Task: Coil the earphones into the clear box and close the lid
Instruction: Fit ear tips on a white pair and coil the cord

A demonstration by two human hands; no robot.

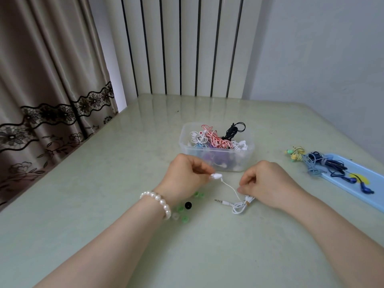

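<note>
A pair of white earphones (239, 205) lies partly coiled on the table in front of me, its jack plug pointing left. My left hand (187, 175) pinches one white earbud at its fingertips. My right hand (264, 181) grips the bundled cable just above the table. Behind my hands stands the clear box (216, 163), open, holding several coiled earphones in red-and-white, black, white and blue. A light blue lid (357, 183) lies flat at the right.
Dark blue, light blue and yellow-green earphones (324, 165) lie on and beside the lid. Loose ear tips, green, clear and black (188, 205), sit by my left wrist. A curtain hangs at the left; a radiator stands behind the table.
</note>
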